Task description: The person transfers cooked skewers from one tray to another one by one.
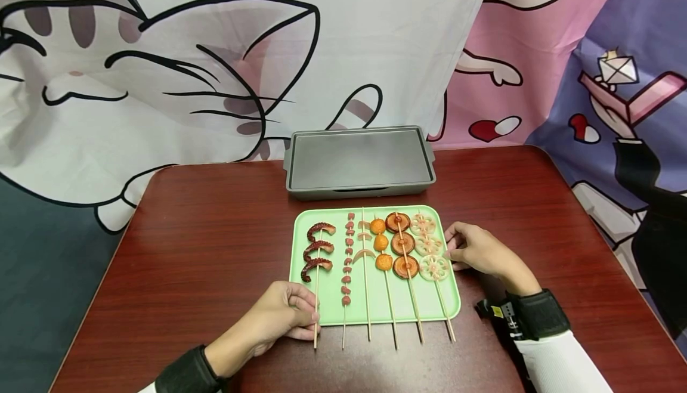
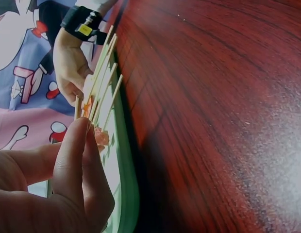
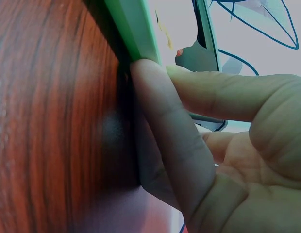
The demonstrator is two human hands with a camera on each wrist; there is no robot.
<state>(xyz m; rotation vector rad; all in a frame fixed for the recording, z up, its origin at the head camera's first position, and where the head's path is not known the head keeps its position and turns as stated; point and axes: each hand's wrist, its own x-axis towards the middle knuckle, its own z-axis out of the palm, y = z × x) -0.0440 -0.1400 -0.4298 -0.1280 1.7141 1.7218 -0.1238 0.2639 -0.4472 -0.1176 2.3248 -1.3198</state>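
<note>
A light green tray (image 1: pixel 330 303) lies on the table with a row of skewers across it. At its left, my left hand (image 1: pixel 284 315) pinches the lower stick of the octopus tentacle skewer (image 1: pixel 318 248) between thumb and fingers. The left wrist view shows the end of that stick (image 2: pixel 78 106) poking out past the fingertips. My right hand (image 1: pixel 477 253) grips the tray's right rim, thumb above and fingers at the outer side; its fingertips (image 3: pixel 148 70) show against the green edge (image 3: pixel 136 34) in the right wrist view. Nearest that hand is a lotus root skewer (image 1: pixel 433 266).
Between these lie skewers of small pink pieces (image 1: pixel 346 279), curved pink slices (image 1: pixel 364 254), orange balls (image 1: pixel 383 262) and mushroom caps (image 1: pixel 405 266). Their sticks overhang the tray's near edge. Behind stands a grey rectangular grill pan (image 1: pixel 359 160) on the dark red table (image 1: pixel 204 232).
</note>
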